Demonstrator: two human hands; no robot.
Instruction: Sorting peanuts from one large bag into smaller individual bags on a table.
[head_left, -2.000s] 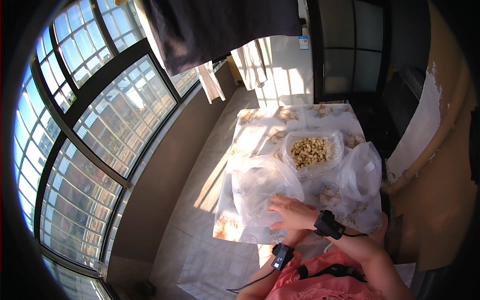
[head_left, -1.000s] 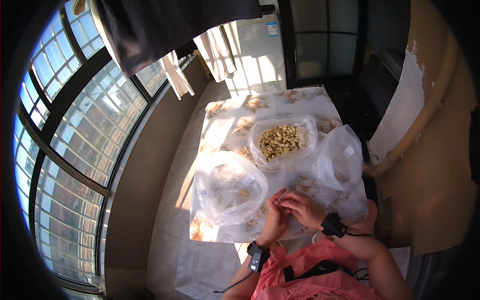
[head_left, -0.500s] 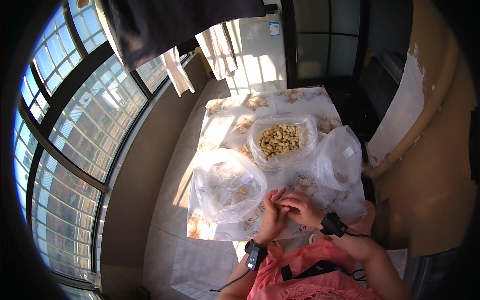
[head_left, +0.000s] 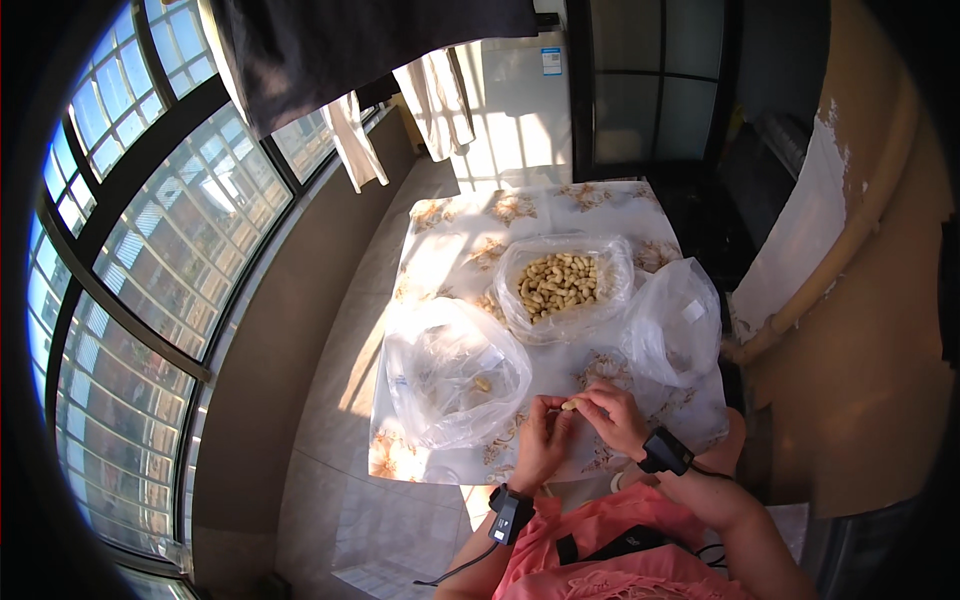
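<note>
Over the near edge of the table, my left hand (head_left: 543,440) and my right hand (head_left: 613,415) meet, fingertips pinched on one unshelled peanut (head_left: 570,405). Part of it is covered by the fingers. Ahead of them sits a clear plastic bag, spread open like a bowl (head_left: 618,285), holding a heap of peanuts in their shells (head_left: 557,284). To the left lies another open plastic bag (head_left: 425,400), with a small tan piece (head_left: 482,384) at its bottom, perhaps a peanut or shell. A third plastic bag (head_left: 675,330) stands to the right.
A flower-patterned cloth (head_left: 450,225) covers the table. Dark cloth (head_left: 370,50) and white garments (head_left: 435,105) hang above its far left side. Barred windows (head_left: 190,240) run along the left, and a pipe (head_left: 850,240) crosses the wall at right. Black bands circle both wrists.
My hands have moved slightly, and the right fingers have shifted up and outward. The peanut between the fingertips now shows, where the fingers mostly hid it before.
</note>
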